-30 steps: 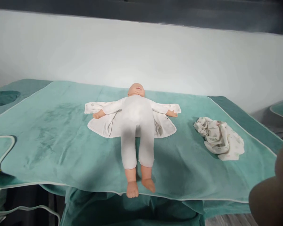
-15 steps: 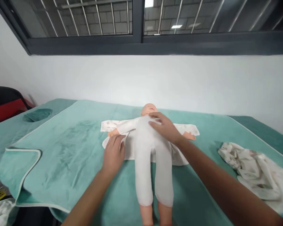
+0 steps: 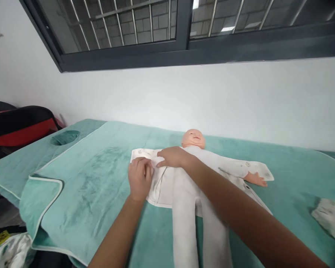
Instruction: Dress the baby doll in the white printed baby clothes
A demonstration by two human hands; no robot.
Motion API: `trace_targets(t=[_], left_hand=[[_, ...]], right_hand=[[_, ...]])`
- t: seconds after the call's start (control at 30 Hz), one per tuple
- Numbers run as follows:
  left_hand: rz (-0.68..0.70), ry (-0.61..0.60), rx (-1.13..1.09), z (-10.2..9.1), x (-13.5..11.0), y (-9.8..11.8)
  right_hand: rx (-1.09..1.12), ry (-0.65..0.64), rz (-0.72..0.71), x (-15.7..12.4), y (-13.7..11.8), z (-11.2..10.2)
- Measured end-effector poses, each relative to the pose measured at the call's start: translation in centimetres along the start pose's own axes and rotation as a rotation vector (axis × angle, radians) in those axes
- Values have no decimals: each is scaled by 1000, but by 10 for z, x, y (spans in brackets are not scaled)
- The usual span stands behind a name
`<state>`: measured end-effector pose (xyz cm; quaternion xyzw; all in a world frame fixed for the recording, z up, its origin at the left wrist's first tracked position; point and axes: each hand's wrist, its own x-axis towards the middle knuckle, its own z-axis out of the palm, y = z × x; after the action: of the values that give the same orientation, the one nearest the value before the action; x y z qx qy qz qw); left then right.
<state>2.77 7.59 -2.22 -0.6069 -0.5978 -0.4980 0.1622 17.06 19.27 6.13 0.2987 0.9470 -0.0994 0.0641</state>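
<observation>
A baby doll [image 3: 185, 193] with a white cloth body and plastic head lies on its back, head toward the wall. A white baby shirt [image 3: 160, 193] with small prints is spread open beneath it. On the left, my left hand [image 3: 141, 176] is closed at the end of the doll's arm, hiding the doll's hand there. My right hand [image 3: 173, 156] grips that same arm higher up, thumb and fingers on either side. The doll's other hand [image 3: 255, 178] lies bare in front of the right sleeve [image 3: 264, 169]. My right forearm crosses over the doll's body and covers part of its legs.
A green padded bed [image 3: 95, 186] carries everything, with a hole [image 3: 64, 137] at its left end. Crumpled pale cloth [image 3: 331, 219] lies at the right edge. A red and black chair [image 3: 25, 124] stands at far left. The wall and window [image 3: 123, 26] are behind.
My right hand has moved from the doll's chest to its arm on the left. My left hand has closed at that arm's end. The view has turned left.
</observation>
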Motion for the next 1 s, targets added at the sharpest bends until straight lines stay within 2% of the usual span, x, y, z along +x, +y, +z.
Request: trace_targets(t=[0.03,0.1,0.2,0.27,0.33,0.43,0.5,0.63,0.67,0.83,1.0], left_hand=[[72,-25,-34,-2,-2,3],[177,-157,-72,-2,-4,8],[147,-361,36,8,1,14],[57,-452,160,21,10,16],[-9,-520,265,36,18,18],[-50,-566,310,51,26,17],[-146,-555,225,54,29,13],[-622,-433,-215,42,36,1],[-704,-390,-316,38,37,-1],[-825,-275,-754,25,41,-4],[-968,-136,-889,26,40,-7]], right_hand=[[28,55,8,-4,2,0],[87,192,37,-16,6,0],[139,373,81,-31,12,-3],[151,399,87,-36,12,-5],[155,370,83,-38,11,-5],[155,350,72,-36,9,-5],[155,350,58,-35,9,-4],[150,351,63,-35,9,-5],[142,351,75,-35,8,-5],[22,344,116,-39,8,-12],[-53,248,226,-42,12,-15]])
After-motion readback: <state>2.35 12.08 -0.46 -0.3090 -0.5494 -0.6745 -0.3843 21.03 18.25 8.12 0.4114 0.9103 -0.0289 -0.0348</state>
